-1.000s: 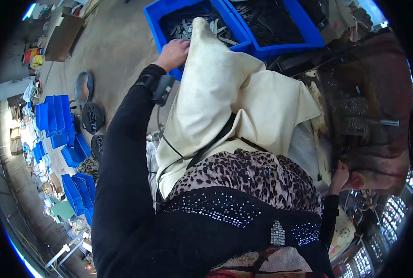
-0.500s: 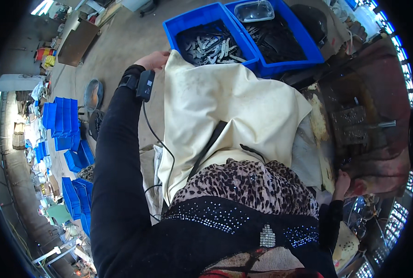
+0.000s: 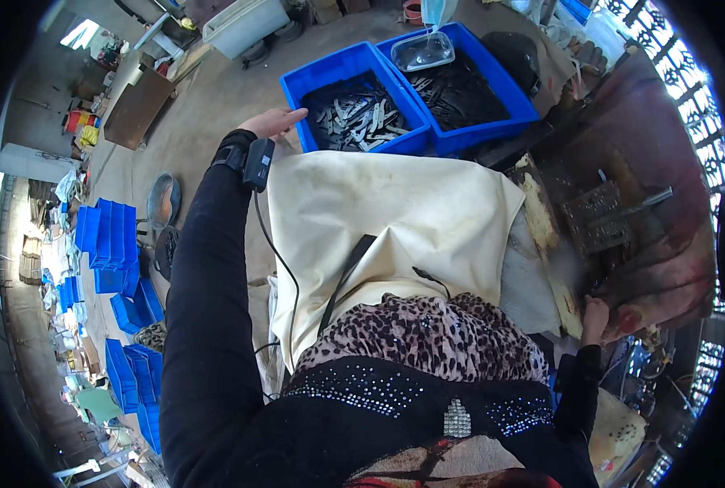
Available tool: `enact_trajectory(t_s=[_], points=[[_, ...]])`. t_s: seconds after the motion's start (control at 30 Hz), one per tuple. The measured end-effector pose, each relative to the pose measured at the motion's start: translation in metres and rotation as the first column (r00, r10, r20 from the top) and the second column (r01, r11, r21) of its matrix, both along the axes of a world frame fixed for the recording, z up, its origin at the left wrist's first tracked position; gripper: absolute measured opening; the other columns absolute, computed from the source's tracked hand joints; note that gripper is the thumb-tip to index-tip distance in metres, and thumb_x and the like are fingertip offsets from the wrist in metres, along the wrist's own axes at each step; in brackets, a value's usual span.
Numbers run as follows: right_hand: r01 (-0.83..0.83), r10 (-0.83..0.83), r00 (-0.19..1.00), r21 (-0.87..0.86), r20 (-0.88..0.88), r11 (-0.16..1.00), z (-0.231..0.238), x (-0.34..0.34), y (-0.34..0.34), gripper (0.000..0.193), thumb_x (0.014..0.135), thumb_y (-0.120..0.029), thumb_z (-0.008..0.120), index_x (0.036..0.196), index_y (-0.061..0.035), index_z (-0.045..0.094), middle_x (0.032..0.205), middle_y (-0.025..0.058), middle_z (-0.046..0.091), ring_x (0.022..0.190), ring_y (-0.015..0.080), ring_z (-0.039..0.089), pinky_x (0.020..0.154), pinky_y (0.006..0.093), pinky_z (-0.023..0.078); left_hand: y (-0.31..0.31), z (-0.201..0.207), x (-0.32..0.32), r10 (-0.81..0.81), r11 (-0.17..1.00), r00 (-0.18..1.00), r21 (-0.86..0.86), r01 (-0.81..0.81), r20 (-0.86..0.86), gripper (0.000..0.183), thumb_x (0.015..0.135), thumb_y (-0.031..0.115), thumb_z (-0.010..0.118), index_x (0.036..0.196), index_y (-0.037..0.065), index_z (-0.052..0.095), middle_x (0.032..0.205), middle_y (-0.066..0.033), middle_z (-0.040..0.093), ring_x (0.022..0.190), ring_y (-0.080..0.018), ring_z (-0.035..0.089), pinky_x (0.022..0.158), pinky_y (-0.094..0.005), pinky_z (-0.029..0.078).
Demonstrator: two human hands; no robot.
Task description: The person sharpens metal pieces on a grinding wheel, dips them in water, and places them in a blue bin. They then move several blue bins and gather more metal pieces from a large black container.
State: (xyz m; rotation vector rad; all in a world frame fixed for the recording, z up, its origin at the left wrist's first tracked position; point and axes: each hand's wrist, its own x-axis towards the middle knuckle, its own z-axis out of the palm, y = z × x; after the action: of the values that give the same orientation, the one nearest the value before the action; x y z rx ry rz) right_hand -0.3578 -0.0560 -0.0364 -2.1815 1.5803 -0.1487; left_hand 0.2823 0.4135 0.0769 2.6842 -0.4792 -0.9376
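My left hand (image 3: 273, 123) reaches out with its fingers stretched flat, the tips at the left rim of a blue plastic bin (image 3: 291, 84). Inside that bin lie many narrow silvery metal pieces (image 3: 370, 118) on a dark bottom. A cream apron (image 3: 387, 191) spreads over my lap, its far edge just short of the bin. Down at the right, my right hand (image 3: 595, 320) rests beside the worn wooden edge (image 3: 568, 305) of a machine stand; its fingers are small and partly hidden, so their grip does not show.
A second blue bin (image 3: 525, 124) holds dark pieces and a clear plastic tray (image 3: 423, 52). To the right stands a machine with a dark metal block (image 3: 596, 218) and a protruding rod (image 3: 651, 200). Stacked blue bins (image 3: 110, 232) and a metal basin (image 3: 165, 199) stand at the left.
My left hand has let go of the apron's upper corner and moved to the bin rim. The apron now lies flatter and lower. The right hand stays by the wooden edge; the view has shifted.
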Motion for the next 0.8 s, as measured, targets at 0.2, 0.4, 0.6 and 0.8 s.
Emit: enact_trajectory(t_s=[0.2,0.4,0.6,0.8], points=[[-0.093,0.090,0.995,-0.071,-0.033,0.993,-0.001,0.002,0.000,0.033,0.084,-0.029,0.059,0.071,0.0017,0.061,0.067,0.0210,0.059,0.070,0.0377,0.059,0.067,0.0448,0.043,-0.031,-0.021,-0.005,-0.257,0.962,0.954,0.128,0.239,0.151,0.063,0.090,0.050,0.051,0.130,0.002,0.050,0.128,-0.0175,0.056,0.117,-0.0316,0.054,0.097,-0.0380,0.043],[-0.052,0.050,0.998,-0.081,-0.033,0.995,0.008,0.006,0.009,0.032,0.084,-0.029,0.058,0.072,0.0013,0.061,0.068,0.0226,0.059,0.073,0.0397,0.059,0.068,0.0464,0.043,-0.036,-0.065,-0.016,-0.349,0.906,0.925,0.306,0.292,0.153,0.055,0.086,0.042,0.058,0.124,0.002,0.055,0.124,-0.0211,0.057,0.109,-0.0355,0.058,0.090,-0.0412,0.048],[-0.028,0.027,1.000,-0.092,-0.017,0.995,0.010,0.009,0.015,0.033,0.083,-0.029,0.058,0.071,0.0025,0.060,0.069,0.0243,0.058,0.072,0.0415,0.058,0.067,0.0472,0.043,-0.002,-0.087,-0.039,-0.433,0.893,0.884,0.220,0.393,0.176,0.041,0.082,0.035,0.059,0.111,0.006,0.062,0.113,-0.0207,0.062,0.105,-0.0356,0.060,0.087,-0.0416,0.048],[-0.045,0.036,0.996,-0.114,-0.079,0.992,0.013,0.008,0.015,0.030,0.082,-0.028,0.061,0.074,0.0008,0.064,0.076,0.0234,0.062,0.078,0.0393,0.062,0.072,0.0456,0.046,0.021,-0.107,-0.023,-0.182,0.980,0.897,-0.005,0.201,0.404,0.051,0.084,0.034,0.059,0.121,0.000,0.051,0.112,-0.0247,0.061,0.104,-0.0406,0.058,0.089,-0.0446,0.047]])
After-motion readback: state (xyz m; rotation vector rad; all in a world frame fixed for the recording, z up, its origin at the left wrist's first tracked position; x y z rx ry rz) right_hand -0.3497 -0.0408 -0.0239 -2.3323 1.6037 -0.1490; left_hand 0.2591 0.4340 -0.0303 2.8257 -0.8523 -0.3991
